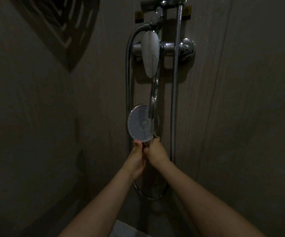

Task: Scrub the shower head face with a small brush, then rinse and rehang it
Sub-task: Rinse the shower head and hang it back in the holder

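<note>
The fingers of the left hand (137, 155) curl up to the lower rim of the shower head (141, 123), the fingertips touching just under the round face; it looks like a grip on the neck below the disc, though the dim light hides how far round the fingers go. The right hand (156, 151) sits just beside it on the right, touching it, fingers bunched and closed up near the same lower edge. Whether it pinches a small brush, the handle, or only the rim I cannot tell (nothing brush-shaped shows clearly between the two hands).

The shower head is held low in front of the wall, its dotted face turned toward the camera, well below the mixer tap (177, 47) and the white lever (150, 53) above it. Its hose (127, 79) runs down the left side from the fitting at the top and loops under the forearms near the bottom. A shiny spout (153, 100) hangs from the tap and crosses the upper right of the face. A second hose (174, 82) drops straight on the right.

By my judgement the head is light, rigid plastic with a chromed rim, and slippery when wet. The safest hold is on the handle just below the disc, leaving the face free for scrubbing. The hose is stiff enough to tug the head sideways, so a firm grip matters.
</note>
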